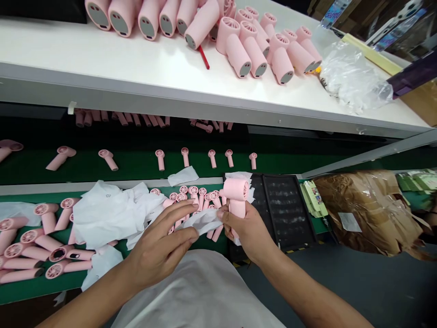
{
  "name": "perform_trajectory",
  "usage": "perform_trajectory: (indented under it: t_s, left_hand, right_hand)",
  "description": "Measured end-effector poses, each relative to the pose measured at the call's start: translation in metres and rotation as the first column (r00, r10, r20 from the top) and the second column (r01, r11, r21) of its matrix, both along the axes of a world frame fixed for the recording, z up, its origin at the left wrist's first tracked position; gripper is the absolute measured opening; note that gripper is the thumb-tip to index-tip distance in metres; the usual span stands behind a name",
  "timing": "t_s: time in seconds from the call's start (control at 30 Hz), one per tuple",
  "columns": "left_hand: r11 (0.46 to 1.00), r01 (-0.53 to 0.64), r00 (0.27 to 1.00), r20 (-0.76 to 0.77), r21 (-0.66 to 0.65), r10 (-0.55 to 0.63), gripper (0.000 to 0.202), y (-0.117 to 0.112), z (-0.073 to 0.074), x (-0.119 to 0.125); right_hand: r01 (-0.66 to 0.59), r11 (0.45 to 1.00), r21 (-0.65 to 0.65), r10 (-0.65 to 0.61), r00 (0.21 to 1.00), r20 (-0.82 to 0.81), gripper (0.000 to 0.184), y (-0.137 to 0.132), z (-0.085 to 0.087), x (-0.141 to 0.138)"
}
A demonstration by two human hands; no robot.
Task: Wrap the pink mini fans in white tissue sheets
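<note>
My right hand (246, 228) is wrapped round the handle of a pink handheld fan (236, 190), which stands upright with its round head above my fingers. A thin white pouch (204, 220) stretches leftward from my right thumb, partly hidden by the hands. My left hand (167, 239) is open at the pouch's left end, its fingers stretched out and the thumb apart. Whether its fingertips touch the pouch, I cannot tell. Behind the hands lie several more pink fans (194, 191) on the green bench.
White pouches (109, 212) lie heaped left of my hands, among pink fans (37, 248). A row of fans stands along the green belt (136, 164) beyond. Overhead, a white shelf (143, 59) bears more fans. To the right are a black tray (288, 209) and a brown paper-wrapped bundle (372, 209).
</note>
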State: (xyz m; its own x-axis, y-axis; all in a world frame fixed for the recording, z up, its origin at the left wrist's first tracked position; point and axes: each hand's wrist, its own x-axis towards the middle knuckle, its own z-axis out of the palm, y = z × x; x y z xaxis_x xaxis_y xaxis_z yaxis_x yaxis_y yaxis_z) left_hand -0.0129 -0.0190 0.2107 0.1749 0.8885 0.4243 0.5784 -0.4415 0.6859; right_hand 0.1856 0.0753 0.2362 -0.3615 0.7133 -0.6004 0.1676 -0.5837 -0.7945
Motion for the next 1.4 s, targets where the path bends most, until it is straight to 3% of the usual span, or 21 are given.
perform_trajectory:
  t_s: [0.1, 0.2, 0.37, 0.47, 0.53, 0.67, 0.83, 0.97, 1.07, 1.13, 1.23, 1.3, 1.4]
  left_hand:
    - [0.995, 0.037, 0.999, -0.017, -0.093, -0.039, 0.028, -0.001, 0.000, -0.001]
    - [0.961, 0.100, 0.992, 0.101, -0.257, -0.076, 0.025, -0.003, 0.003, -0.003]
    - [0.876, 0.211, 0.952, 0.293, -0.434, -0.084, 0.023, -0.007, 0.016, -0.006]
    - [0.872, 0.191, 0.950, 0.307, -0.450, -0.050, 0.023, -0.014, 0.019, -0.009]
    - [0.880, 0.178, 0.949, 0.315, -0.441, -0.034, 0.023, -0.018, 0.019, -0.010]
    - [0.889, 0.232, 0.953, 0.275, -0.395, -0.126, 0.022, -0.021, 0.021, -0.013]
    - [0.873, 0.328, 0.942, 0.192, -0.362, -0.274, 0.026, -0.015, 0.029, -0.017]
    - [0.871, 0.326, 0.945, 0.102, -0.367, -0.311, 0.024, -0.010, 0.028, -0.023]
    - [0.892, 0.274, 0.961, 0.060, -0.359, -0.271, 0.023, -0.002, 0.026, -0.028]
    - [0.905, 0.258, 0.965, 0.055, -0.337, -0.255, 0.022, 0.005, 0.028, -0.029]
    - [0.883, 0.335, 0.942, 0.102, -0.329, -0.320, 0.022, 0.014, 0.035, -0.026]
    - [0.847, 0.399, 0.917, 0.167, -0.352, -0.362, 0.022, 0.016, 0.037, -0.022]
    - [0.818, 0.429, 0.896, 0.295, -0.383, -0.332, 0.020, 0.015, 0.033, -0.017]
  right_hand:
    - [-0.097, 0.983, 0.156, 0.072, 0.985, 0.157, 0.032, 0.006, 0.007, 0.005]
    - [-0.343, 0.882, 0.322, 0.254, 0.923, 0.288, 0.032, 0.016, 0.030, 0.018]
    - [-0.682, 0.692, 0.236, 0.560, 0.713, 0.422, 0.025, 0.022, 0.072, 0.035]
    - [-0.769, 0.598, 0.227, 0.634, 0.627, 0.453, 0.020, 0.017, 0.074, 0.036]
    - [-0.782, 0.563, 0.268, 0.654, 0.620, 0.434, 0.020, 0.014, 0.069, 0.034]
    - [-0.761, 0.562, 0.325, 0.698, 0.647, 0.306, 0.027, 0.016, 0.058, 0.031]
    - [-0.805, 0.582, 0.111, 0.801, 0.592, 0.092, 0.030, 0.024, 0.044, 0.026]
    - [-0.808, 0.579, 0.105, 0.804, 0.588, 0.089, 0.029, 0.026, 0.038, 0.022]
    - [-0.849, 0.510, 0.136, 0.835, 0.527, 0.157, 0.038, 0.029, 0.040, 0.022]
    - [-0.885, 0.450, 0.124, 0.858, 0.466, 0.216, 0.059, 0.030, 0.042, 0.023]
    - [-0.913, 0.403, 0.056, 0.890, 0.406, 0.206, 0.081, 0.032, 0.043, 0.025]
    - [-0.919, 0.392, 0.051, 0.914, 0.395, 0.096, 0.065, 0.031, 0.039, 0.027]
    - [-0.913, 0.404, 0.052, 0.912, 0.398, -0.100, 0.036, 0.028, 0.032, 0.029]
